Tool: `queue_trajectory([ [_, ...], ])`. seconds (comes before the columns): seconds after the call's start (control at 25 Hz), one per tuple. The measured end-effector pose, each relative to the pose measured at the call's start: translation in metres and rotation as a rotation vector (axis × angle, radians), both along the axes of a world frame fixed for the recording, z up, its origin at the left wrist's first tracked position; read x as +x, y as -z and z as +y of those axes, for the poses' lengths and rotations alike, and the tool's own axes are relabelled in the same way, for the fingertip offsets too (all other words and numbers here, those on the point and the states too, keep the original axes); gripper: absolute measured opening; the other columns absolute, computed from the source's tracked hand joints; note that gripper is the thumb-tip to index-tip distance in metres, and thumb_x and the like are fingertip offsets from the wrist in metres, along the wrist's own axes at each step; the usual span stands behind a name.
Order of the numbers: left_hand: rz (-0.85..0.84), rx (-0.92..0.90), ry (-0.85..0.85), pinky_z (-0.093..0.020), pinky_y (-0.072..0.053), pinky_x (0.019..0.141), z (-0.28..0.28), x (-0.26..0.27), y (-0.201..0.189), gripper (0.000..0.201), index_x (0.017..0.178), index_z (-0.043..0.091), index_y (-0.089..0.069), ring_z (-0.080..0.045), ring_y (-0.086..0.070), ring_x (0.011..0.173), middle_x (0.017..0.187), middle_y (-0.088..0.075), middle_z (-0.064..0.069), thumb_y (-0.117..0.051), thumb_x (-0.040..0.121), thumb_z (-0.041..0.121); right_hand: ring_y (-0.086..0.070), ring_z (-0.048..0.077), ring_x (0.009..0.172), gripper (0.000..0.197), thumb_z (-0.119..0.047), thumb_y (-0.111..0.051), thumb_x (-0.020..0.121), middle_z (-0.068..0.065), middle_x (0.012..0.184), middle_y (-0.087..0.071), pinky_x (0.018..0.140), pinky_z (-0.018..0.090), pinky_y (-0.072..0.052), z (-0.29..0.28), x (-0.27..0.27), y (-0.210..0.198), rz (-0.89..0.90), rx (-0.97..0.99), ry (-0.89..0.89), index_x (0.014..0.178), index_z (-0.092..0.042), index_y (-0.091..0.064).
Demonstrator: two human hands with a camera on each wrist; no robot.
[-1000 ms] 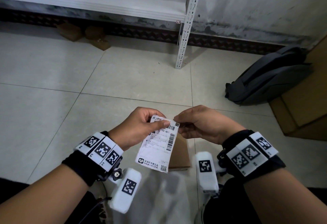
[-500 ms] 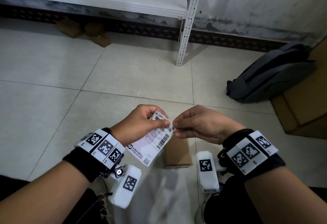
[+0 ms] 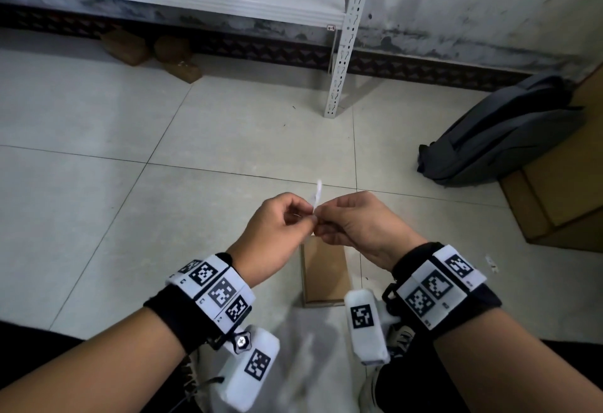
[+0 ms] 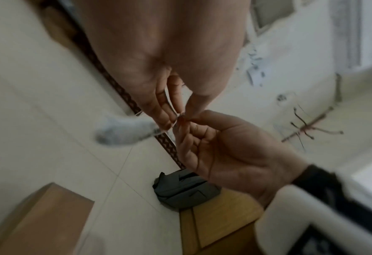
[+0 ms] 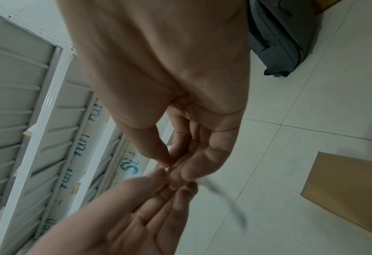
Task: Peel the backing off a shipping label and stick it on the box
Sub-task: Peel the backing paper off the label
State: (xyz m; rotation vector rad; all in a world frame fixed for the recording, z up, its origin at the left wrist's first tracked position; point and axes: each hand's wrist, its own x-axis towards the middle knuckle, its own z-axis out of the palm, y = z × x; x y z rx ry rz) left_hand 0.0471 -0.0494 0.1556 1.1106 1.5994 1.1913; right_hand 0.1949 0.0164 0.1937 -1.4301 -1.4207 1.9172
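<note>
The white shipping label (image 3: 317,195) stands edge-on, its thin strip poking up and away from my fingertips. My left hand (image 3: 301,216) and right hand (image 3: 326,225) meet at its near corner, and each pinches it between thumb and fingers. In the left wrist view the label (image 4: 124,132) is a blurred white patch left of the pinch. In the right wrist view the label (image 5: 231,201) shows only as a thin blurred line. The small brown cardboard box (image 3: 324,274) lies flat on the floor tiles right below my hands. I cannot tell whether label and backing have come apart.
A grey backpack (image 3: 502,138) leans against a large cardboard carton (image 3: 561,190) at the right. A white metal shelf post (image 3: 341,63) stands ahead, with small brown boxes (image 3: 125,47) under the shelf. A clear plastic bag (image 3: 310,363) lies near my knees.
The label hung flat with its print facing me; it has swung up and now stands edge-on above my fingers. Both hands stay at the same corner, a little farther forward.
</note>
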Motion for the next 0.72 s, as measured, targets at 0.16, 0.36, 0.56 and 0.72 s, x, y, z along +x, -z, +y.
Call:
queue_trajectory([
  [0.16,-0.153,-0.009,-0.029,-0.027,-0.058,0.078,0.0009,-0.003,-0.0036,0.015,0.091,-0.003,-0.074,-0.024,-0.073,0.081,0.088,-0.077,-0.021,-0.075,0.086,0.01,-0.064,0.015,0.065,0.025,-0.008,-0.064,0.097,0.02,0.082,-0.069,0.068,0.025,-0.055,0.002,0.0022,0.0018,-0.003,0.024,-0.006,0.102,0.015,-0.069],
  [0.36,-0.28,-0.05,-0.04,-0.031,-0.059,0.083,-0.0007,-0.0027,-0.003,0.014,0.095,-0.008,-0.075,-0.025,-0.073,0.084,0.092,-0.076,-0.025,-0.07,0.088,0.003,-0.066,0.016,0.067,0.029,-0.01,-0.062,0.098,0.018,0.082,-0.071,0.07,0.026,-0.057,0.0026,0.0031,0.0037,-0.055,0.064,-0.029,0.105,0.019,-0.067],
  [0.56,-0.324,-0.109,-0.003,-0.029,-0.059,0.086,0.0004,-0.0066,-0.0043,0.018,0.099,-0.015,-0.069,-0.02,-0.074,0.082,0.093,-0.073,-0.026,-0.063,0.093,0.0,-0.067,0.016,0.067,0.025,-0.008,-0.06,0.098,0.009,0.072,-0.074,0.071,0.028,-0.058,0.0031,0.0032,0.0052,-0.062,0.054,-0.048,0.1,0.016,-0.067],
  [0.72,-0.366,-0.161,0.008,-0.021,-0.057,0.08,-0.0013,-0.0086,-0.0048,0.015,0.096,-0.011,-0.069,-0.019,-0.073,0.084,0.086,-0.07,-0.018,-0.062,0.094,0.002,-0.067,0.016,0.066,0.021,-0.006,-0.057,0.096,0.018,0.08,-0.076,0.07,0.029,-0.056,0.0018,0.0037,0.0045,-0.062,0.013,-0.05,0.096,0.012,-0.066],
])
